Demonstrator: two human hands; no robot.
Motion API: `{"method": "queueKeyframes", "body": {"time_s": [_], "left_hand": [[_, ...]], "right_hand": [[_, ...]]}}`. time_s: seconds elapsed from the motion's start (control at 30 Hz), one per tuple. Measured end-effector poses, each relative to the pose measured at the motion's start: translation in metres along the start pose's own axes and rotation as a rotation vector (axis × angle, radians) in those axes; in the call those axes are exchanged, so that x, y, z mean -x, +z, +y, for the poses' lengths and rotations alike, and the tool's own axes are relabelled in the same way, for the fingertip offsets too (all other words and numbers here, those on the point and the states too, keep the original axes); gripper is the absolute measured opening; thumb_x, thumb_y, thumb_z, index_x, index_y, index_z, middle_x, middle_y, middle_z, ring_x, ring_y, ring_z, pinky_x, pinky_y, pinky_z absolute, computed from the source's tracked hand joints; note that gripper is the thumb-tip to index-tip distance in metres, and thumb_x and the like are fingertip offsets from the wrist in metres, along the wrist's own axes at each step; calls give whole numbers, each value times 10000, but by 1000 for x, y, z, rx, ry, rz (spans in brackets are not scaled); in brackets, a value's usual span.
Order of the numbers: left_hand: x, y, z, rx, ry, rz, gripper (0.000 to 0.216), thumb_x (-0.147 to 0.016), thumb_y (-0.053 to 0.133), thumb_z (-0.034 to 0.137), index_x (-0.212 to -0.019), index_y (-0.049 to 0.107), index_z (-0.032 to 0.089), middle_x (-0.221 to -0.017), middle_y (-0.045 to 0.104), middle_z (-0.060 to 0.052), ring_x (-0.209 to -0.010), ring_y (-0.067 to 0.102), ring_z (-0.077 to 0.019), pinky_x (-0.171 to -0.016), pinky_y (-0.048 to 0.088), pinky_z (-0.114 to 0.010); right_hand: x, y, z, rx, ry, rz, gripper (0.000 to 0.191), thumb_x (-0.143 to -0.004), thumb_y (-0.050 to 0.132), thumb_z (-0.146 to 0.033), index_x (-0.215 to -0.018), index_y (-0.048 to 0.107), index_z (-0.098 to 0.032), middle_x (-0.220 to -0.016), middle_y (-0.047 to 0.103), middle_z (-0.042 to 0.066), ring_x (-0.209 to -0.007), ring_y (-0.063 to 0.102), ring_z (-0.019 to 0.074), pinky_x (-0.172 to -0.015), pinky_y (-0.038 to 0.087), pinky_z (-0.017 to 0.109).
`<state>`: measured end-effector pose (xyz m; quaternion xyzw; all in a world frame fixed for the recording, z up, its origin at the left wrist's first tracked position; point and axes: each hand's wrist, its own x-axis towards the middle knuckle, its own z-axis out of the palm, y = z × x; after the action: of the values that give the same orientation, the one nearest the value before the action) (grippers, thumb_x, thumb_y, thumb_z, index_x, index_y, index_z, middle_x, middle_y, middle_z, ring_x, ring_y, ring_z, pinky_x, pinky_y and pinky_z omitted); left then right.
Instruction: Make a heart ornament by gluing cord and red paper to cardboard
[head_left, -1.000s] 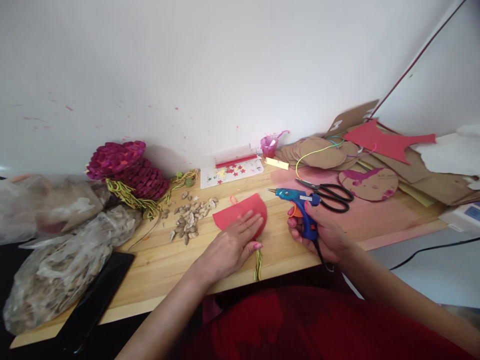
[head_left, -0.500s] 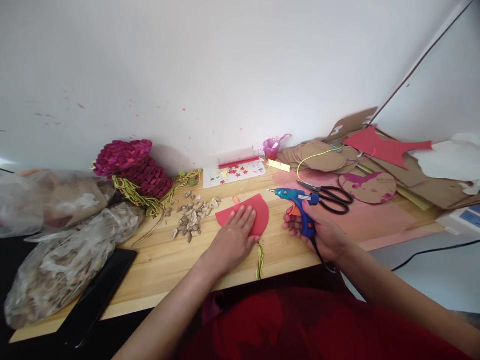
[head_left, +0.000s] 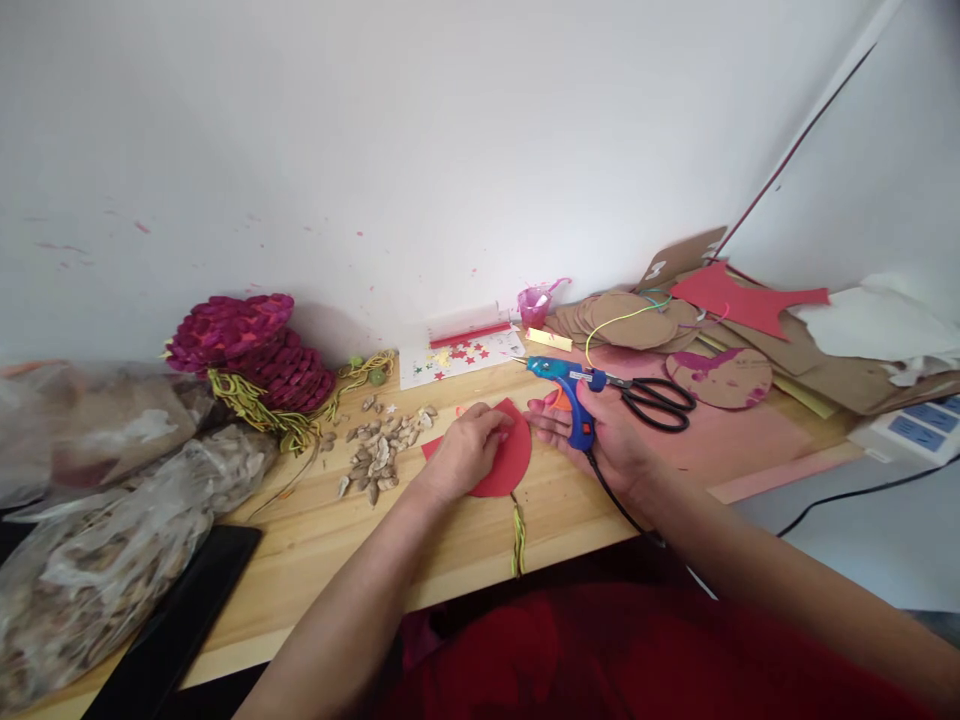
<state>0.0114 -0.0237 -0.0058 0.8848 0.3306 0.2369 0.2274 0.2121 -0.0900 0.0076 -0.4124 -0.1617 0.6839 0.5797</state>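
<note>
A red half-round paper piece [head_left: 513, 458] lies on the wooden table, with a yellow-green and dark yarn tassel [head_left: 518, 540] hanging from its lower edge. Over its left part is my left hand [head_left: 469, 450], fingers curled together; whatever they may pinch is hidden. My right hand [head_left: 619, 435] holds a blue hot glue gun [head_left: 579, 408] by its handle, some fingers stretched loosely past the orange trigger. The gun's metal nozzle points left, above the tabletop and apart from the red paper. Black-handled scissors [head_left: 658, 402] lie just behind the gun.
Loose brown shells [head_left: 379, 450] are scattered left of the paper. Star stickers [head_left: 465, 355] lie on a white sheet behind. A purple shell-like craft [head_left: 277, 350], bags [head_left: 127, 570] and a black slab [head_left: 180, 610] stand left. Cardboard discs [head_left: 630, 320] are piled right. A cord [head_left: 619, 505] trails from the gun.
My left hand has gone from lying flat on the red paper to curled fingers over it. The glue gun has moved slightly left and up with my right hand. The view has shifted a little.
</note>
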Motion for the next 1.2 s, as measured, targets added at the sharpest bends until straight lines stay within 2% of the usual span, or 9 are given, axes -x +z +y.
{"method": "queueKeyframes", "body": {"time_s": [0.1,0.2,0.37,0.47,0.57,0.7,0.83,1.0,1.2], "left_hand": [[4,11,-7,-55,45,45,437,-882,458,47,-1289,589,140,-1097,626,-127,-976,630,-213,-885,531,-355],[8,15,-10,-97,82,50,534,-888,427,37,-1400,510,164,-1056,600,-113,-924,626,-200,-842,550,-343],[11,15,-10,-140,101,124,465,-931,435,75,-1359,549,218,-1053,621,-80,-900,638,-168,-810,554,-291],[13,8,-8,-175,81,135,302,-932,477,98,-1140,664,213,-1030,668,-63,-892,656,-162,-805,544,-271],[15,-2,-8,-151,37,120,221,-897,535,86,-981,701,206,-950,705,-47,-832,671,-156,-761,532,-257],[16,-13,-12,-23,-13,83,201,-861,594,85,-923,735,214,-894,750,-25,-783,694,-148,-747,529,-252],[16,-19,-14,26,-30,21,182,-855,622,107,-909,758,215,-892,774,-26,-768,709,-152,-722,523,-247],[16,-23,-14,44,-17,-5,175,-858,626,115,-900,763,214,-886,778,-23,-766,710,-149,-688,500,-232],[16,-23,-15,46,-17,-30,164,-865,619,125,-885,758,209,-874,775,-28,-763,706,-151,-681,494,-226]], "right_hand": [[2,0,-2,-58,21,-18,441,-1043,334,-457,-916,658,-187,-1015,769,136,-1066,708,247,-881,579,383],[2,3,0,-103,67,-32,458,-1044,321,-462,-893,650,-180,-1012,767,149,-1075,704,250,-885,572,390],[6,8,6,-133,126,-74,461,-1054,287,-454,-912,630,-181,-1000,765,142,-1026,721,238,-854,575,381],[10,9,3,-53,154,-57,449,-1055,299,-445,-899,620,-173,-945,765,138,-924,744,223,-766,590,332],[13,7,-7,156,110,10,352,-1033,404,-415,-888,611,-170,-840,758,114,-734,744,188,-555,549,228],[13,1,-21,551,-28,33,308,-956,551,-471,-870,608,-181,-691,715,58,-400,561,101,-302,260,157],[10,2,-22,915,-123,14,370,-929,552,-513,-857,644,-162,-694,702,53,-382,479,83,-338,314,199],[5,12,-15,1361,-316,-2,362,-958,470,-450,-768,614,-179,-739,704,61,-611,597,168,-535,396,264],[-2,17,-12,1553,-416,-22,351,-981,431,-425,-790,593,-178,-800,710,84,-712,623,201,-608,364,277]]}}
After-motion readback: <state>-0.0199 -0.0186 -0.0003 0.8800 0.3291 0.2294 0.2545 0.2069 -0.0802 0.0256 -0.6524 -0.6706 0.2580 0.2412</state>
